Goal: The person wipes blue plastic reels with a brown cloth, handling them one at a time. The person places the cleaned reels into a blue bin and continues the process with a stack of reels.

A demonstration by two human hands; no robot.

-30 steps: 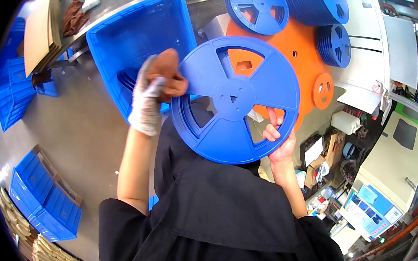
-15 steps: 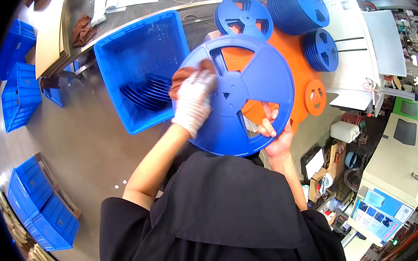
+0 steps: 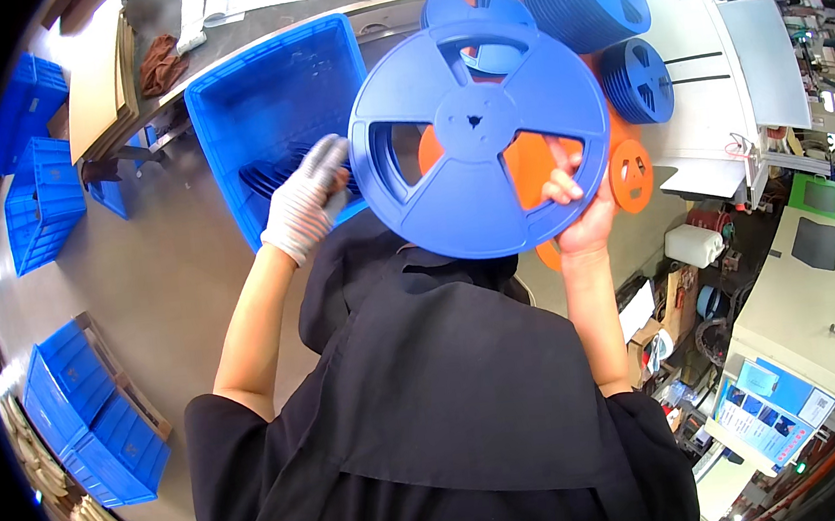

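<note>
A large blue plastic reel (image 3: 476, 190) with wide cut-out windows hangs tilted before me. My bare right hand (image 3: 584, 209) grips its lower right rim, with fingers through a window. My left hand (image 3: 307, 206), in a whitish striped glove, is just left of the reel, over the near right side of a blue bin (image 3: 230, 193). Its fingers are blurred, and whether a cloth is in them I cannot make out. Several dark blue discs (image 3: 264, 178) lean inside the bin, partly hidden by the glove. Behind the reel is an orange round surface (image 3: 529, 164), mostly covered.
Stacked blue reels (image 3: 584, 3) stand at the far right, with a smaller stack (image 3: 637, 82) nearer. An orange reel (image 3: 632, 177) lies beside them. A brown cloth (image 3: 160, 64) is on the grey workbench (image 3: 293, 16). Blue crates (image 3: 95, 412) stand at left; a beige machine (image 3: 791, 275) stands at right.
My left hand, which was pressing a brown cloth on the reel's face, has moved off to the left. The reel has risen away from me and turned in my right hand.
</note>
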